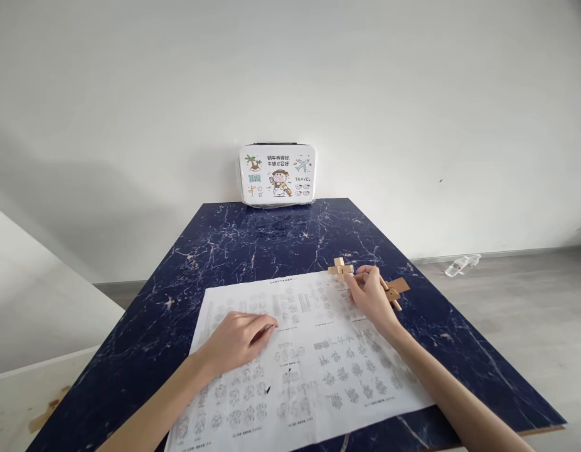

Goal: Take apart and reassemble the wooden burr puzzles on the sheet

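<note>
A large white instruction sheet [290, 376] printed with rows of small diagrams lies over the near part of the table. My left hand [246, 336] rests palm down on it, empty, its fingers loosely bent. At the sheet's far right edge is a small cross-shaped puzzle of pale interlocking wooden blocks [340, 270]. The fingers of my right hand [369, 294] are bent in a pinch against its right side; the exact contact is partly hidden. Loose wooden sticks [396, 306] and a flat brown piece [398, 287] lie just beyond that hand, partly covered by it.
The dark blue marble-patterned table [271, 242] narrows toward a pale wall. A white cartoon-printed case [278, 176] stands upright at its far end. A clear plastic bottle [462, 265] lies on the floor at right. Brown pieces [46, 414] sit on a pale surface lower left.
</note>
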A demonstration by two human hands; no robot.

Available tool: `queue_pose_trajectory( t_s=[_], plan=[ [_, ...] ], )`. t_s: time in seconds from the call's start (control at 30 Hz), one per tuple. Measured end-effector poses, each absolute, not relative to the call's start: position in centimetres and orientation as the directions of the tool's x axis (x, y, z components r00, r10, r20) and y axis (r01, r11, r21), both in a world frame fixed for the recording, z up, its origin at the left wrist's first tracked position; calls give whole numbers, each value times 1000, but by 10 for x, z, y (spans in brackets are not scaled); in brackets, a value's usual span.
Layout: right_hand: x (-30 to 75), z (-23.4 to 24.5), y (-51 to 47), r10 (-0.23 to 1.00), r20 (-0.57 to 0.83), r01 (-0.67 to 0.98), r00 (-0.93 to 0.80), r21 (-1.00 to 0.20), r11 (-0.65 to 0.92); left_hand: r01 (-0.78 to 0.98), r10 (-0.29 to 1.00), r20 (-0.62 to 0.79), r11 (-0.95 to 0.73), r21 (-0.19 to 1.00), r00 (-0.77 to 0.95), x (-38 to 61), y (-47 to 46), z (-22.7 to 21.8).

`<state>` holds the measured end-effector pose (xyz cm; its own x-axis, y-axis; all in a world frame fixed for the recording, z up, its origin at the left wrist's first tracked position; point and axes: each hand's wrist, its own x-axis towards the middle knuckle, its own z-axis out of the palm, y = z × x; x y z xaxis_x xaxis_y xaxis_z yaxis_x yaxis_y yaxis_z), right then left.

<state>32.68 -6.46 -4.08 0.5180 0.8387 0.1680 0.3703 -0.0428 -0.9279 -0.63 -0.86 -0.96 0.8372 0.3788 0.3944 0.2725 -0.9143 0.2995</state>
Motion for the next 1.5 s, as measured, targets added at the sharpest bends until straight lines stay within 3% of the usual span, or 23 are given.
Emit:
queue_pose_trajectory(
  t_s=[0.2, 0.33, 0.53, 0.63, 0.83, 1.1, 1.5],
  plan=[
    [338, -35, -48, 859, 133, 425, 494, -899, -104, 291, 393, 376, -909, 300, 839, -6, -9, -9],
    [334, -25, -39, 876, 186, 539, 444, -837, -95, 296, 397, 364, -906, 304, 843, -6, -9, -9],
    [286, -1, -38, 939, 283, 579, 198, -807, 121, 350, 493, 378, -853, 387, 783, -7, -11, -10],
    [258, 0, -43, 907, 422, 493, -16, -785, 374, 398, 612, 392, -768, 501, 687, -7, -11, -9],
    [235, -18, -58, 861, 473, 537, -188, -684, 493, 360, 663, 488, -733, 578, 567, -7, -6, -5],
    [231, -25, -69, 871, 399, 516, -287, -702, 492, 398, 627, 296, -724, 564, 720, -9, -7, -8],
    [228, -23, -70, 925, 308, 420, -222, -826, 375, 296, 498, 509, -854, 427, 702, -3, -9, -9]
  ],
)
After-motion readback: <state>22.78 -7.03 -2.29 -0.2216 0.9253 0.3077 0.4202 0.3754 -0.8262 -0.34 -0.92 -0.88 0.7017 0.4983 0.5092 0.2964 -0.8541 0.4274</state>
